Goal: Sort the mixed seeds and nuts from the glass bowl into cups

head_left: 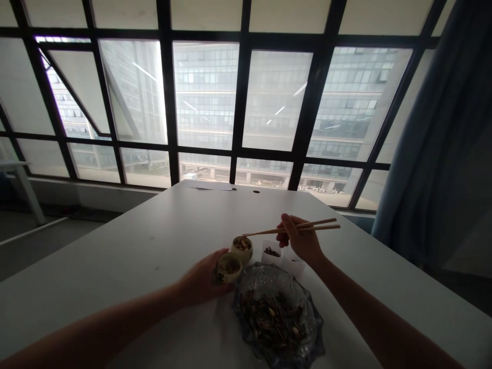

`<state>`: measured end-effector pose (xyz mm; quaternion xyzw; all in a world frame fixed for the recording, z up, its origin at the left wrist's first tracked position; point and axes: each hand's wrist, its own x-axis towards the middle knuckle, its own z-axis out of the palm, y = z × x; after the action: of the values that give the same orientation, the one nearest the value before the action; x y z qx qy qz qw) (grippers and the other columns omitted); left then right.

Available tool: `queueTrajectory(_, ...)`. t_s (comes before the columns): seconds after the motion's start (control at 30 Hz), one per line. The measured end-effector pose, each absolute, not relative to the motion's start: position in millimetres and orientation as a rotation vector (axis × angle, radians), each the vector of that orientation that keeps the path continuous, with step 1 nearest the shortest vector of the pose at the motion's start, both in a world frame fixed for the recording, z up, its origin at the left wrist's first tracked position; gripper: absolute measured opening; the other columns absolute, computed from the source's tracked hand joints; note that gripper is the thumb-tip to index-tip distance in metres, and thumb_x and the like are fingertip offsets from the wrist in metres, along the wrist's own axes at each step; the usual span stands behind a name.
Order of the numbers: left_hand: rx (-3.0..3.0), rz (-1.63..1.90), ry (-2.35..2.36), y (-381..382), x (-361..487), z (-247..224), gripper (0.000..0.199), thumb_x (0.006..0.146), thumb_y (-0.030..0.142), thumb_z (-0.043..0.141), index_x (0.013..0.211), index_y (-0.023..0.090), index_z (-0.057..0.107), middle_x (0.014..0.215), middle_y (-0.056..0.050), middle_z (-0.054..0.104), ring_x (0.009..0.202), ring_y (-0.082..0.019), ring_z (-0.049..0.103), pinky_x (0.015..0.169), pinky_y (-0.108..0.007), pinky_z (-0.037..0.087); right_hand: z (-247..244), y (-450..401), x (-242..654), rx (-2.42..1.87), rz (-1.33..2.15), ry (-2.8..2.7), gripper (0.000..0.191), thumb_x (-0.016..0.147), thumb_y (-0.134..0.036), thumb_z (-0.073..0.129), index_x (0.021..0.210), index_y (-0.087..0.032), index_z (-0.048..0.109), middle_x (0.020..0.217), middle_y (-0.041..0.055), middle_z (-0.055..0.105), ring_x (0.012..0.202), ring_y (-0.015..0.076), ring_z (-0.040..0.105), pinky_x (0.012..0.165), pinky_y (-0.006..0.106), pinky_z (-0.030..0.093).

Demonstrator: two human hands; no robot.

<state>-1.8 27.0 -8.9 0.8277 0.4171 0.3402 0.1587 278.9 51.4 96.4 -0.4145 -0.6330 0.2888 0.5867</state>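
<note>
Head view: clear glass bowl (282, 279) nearest, dark slivers (271, 318) heaped inside, on the white table (180, 225). Left hand (203, 277) just beyond, to its left — fingers curled round the near patterned cup (230, 278). Far patterned cup (248, 258) stands just past that one, upright, small light-brown bits (243, 243) inside. Two white cups (269, 260) to the right, behind the bowl; dark pieces visible in one. Right hand (302, 241) above them, fingers clamped on wooden chopsticks (265, 232) — tips at the far patterned cup's rim. Paper (211, 186) at the table's far end, then windows (207, 97).
</note>
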Motion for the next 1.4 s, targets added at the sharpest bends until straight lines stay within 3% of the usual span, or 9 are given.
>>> queueTrajectory(0.13, 2.353, 0.966, 1.165, 26, -1, -7, 0.080, 0.072, 0.038, 0.077, 0.143, 0.022, 0.044, 0.136, -0.014, 0.065, 0.121, -0.032, 0.065, 0.103, -0.044, 0.054, 98, 53, 283, -0.962, 0.748, -1.676, 0.061, 0.072, -0.075, 0.071, 0.066, -0.015, 0.067, 0.056, 0.0060, 0.070, 0.044, 0.0146, 0.065, 0.039, 0.022, 0.049)
queueTrajectory(0.3, 2.367, 0.971, 1.161, 25, -1, -6, 0.077, 0.074, 0.038, 0.075, 0.143, 0.022, 0.044, 0.135, -0.013, 0.066, 0.120, -0.031, 0.066, 0.103, -0.043, 0.054, 126, 38, 298, -0.921, 0.665, -1.614, 0.063, 0.077, -0.076, 0.066, 0.065, -0.015, 0.066, 0.047, 0.0021, 0.063, 0.035, 0.0099, 0.056, 0.034, 0.019, 0.043)
queueTrajectory(0.43, 2.375, 0.939, 1.181, 25, -1, -5, 0.078, 0.075, 0.040, 0.075, 0.144, 0.019, 0.043, 0.137, -0.016, 0.064, 0.121, -0.033, 0.065, 0.103, -0.044, 0.054, 143, 23, 304, -0.988, 0.870, -1.916, 0.062, 0.077, -0.075, 0.067, 0.065, -0.014, 0.067, 0.047, 0.0020, 0.064, 0.036, 0.0101, 0.058, 0.035, 0.018, 0.045)
queueTrajectory(0.67, 2.416, 0.976, 1.187, 22, 0, -3, 0.077, 0.075, 0.040, 0.075, 0.143, 0.019, 0.045, 0.133, -0.015, 0.067, 0.118, -0.032, 0.068, 0.099, -0.042, 0.056, 129, 14, 283, -0.994, 0.972, -2.131, 0.046, 0.078, -0.057, 0.078, 0.067, -0.015, 0.064, 0.055, 0.0015, 0.068, 0.045, 0.0104, 0.064, 0.041, 0.017, 0.050)
queueTrajectory(0.9, 2.431, 0.950, 1.286, 19, 0, 0, 0.079, 0.075, 0.045, 0.075, 0.143, 0.019, 0.047, 0.135, -0.015, 0.066, 0.120, -0.033, 0.067, 0.101, -0.043, 0.055, 124, -21, 289, -1.049, 1.079, -2.239, 0.046, 0.082, -0.058, 0.073, 0.064, -0.016, 0.063, 0.055, 0.0037, 0.069, 0.046, 0.0138, 0.065, 0.040, 0.019, 0.050)
queueTrajectory(1.17, 2.422, 0.853, 1.352, 18, 0, 4, 0.083, 0.075, 0.056, 0.070, 0.145, 0.018, 0.046, 0.136, -0.015, 0.066, 0.120, -0.036, 0.065, 0.102, -0.047, 0.052, 98, -91, 338, -1.134, 0.684, -1.772, 0.051, 0.091, -0.060, 0.062, 0.063, -0.018, 0.068, 0.051, 0.0055, 0.066, 0.041, 0.0156, 0.062, 0.039, 0.024, 0.052)
queueTrajectory(1.4, 2.429, 0.834, 1.375, 16, 3, 7, 0.084, 0.077, 0.059, 0.068, 0.144, 0.015, 0.046, 0.137, -0.018, 0.064, 0.122, -0.037, 0.064, 0.100, -0.049, 0.052, 74, -106, 339, -1.059, 0.599, -1.877, 0.046, 0.097, -0.051, 0.058, 0.065, -0.019, 0.068, 0.053, 0.0049, 0.068, 0.045, 0.0163, 0.064, 0.044, 0.026, 0.052)
